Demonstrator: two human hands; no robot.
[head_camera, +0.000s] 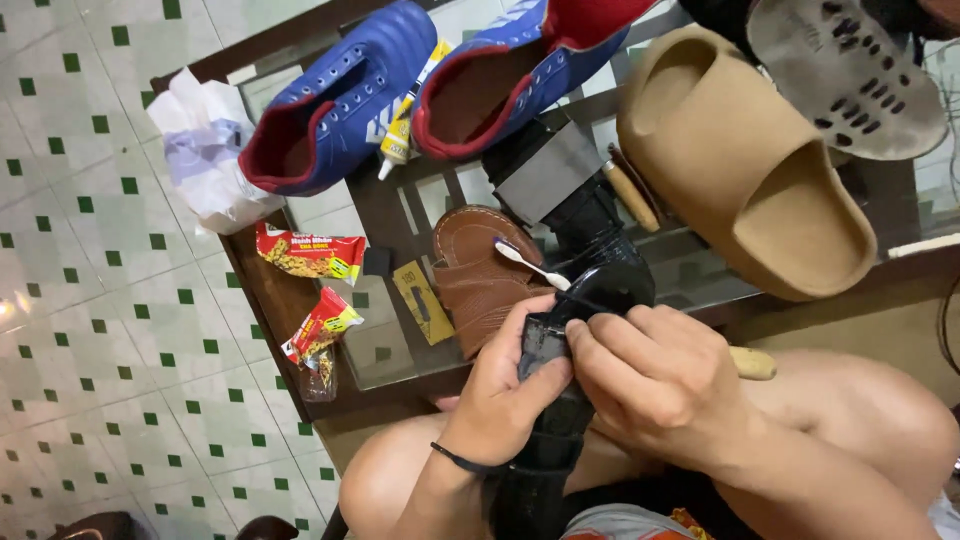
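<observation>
Black shoe (590, 290): glossy, dark, held above the lap at the near edge of the worktop (390, 350)
Left hand (505, 385): fingers clasped round its side
Right hand (650, 375): fingers pinching its edge
Hidden: lower part blurred, cut off

A sandal (478, 275) lies on the desk (285, 300) just beyond the left hand (505, 385); snack packets (312, 252) left of it, a slide (745, 165) beyond the right hand (650, 375).
</observation>
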